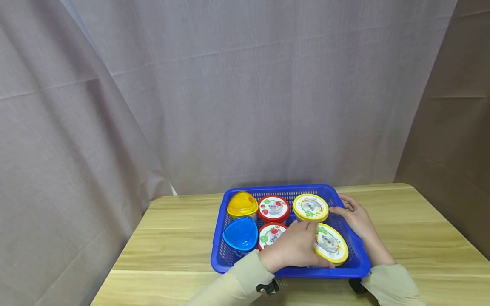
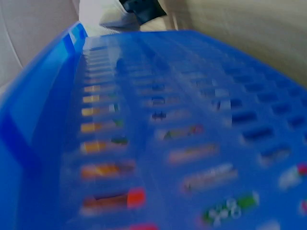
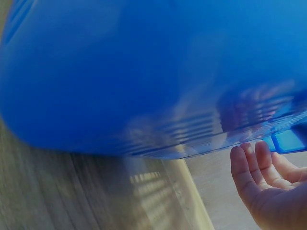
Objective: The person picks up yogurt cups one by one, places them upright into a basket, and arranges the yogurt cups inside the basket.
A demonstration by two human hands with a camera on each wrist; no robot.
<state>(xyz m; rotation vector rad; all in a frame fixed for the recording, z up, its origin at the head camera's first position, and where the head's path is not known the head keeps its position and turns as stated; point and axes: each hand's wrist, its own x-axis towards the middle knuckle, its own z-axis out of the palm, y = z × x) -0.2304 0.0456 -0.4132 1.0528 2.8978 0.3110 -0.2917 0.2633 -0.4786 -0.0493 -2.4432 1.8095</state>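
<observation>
A blue plastic basket holds several lidded tubs. My left hand reaches over the front rim and grips the front yellow-lidded tub, thumb at its near edge; the tub tilts and its underside is hidden. My right hand is at the basket's right rim, its thumb inside, near the back yellow-lidded tub. In the right wrist view the right hand's fingers are loosely bent beside the basket wall. The left wrist view shows only the slotted basket wall, no left fingers.
Left in the basket are a yellow triangular-lidded container, a blue triangular-lidded one and two red-lidded tubs, back and front. Below lies the wooden table; a grey curtain hangs behind.
</observation>
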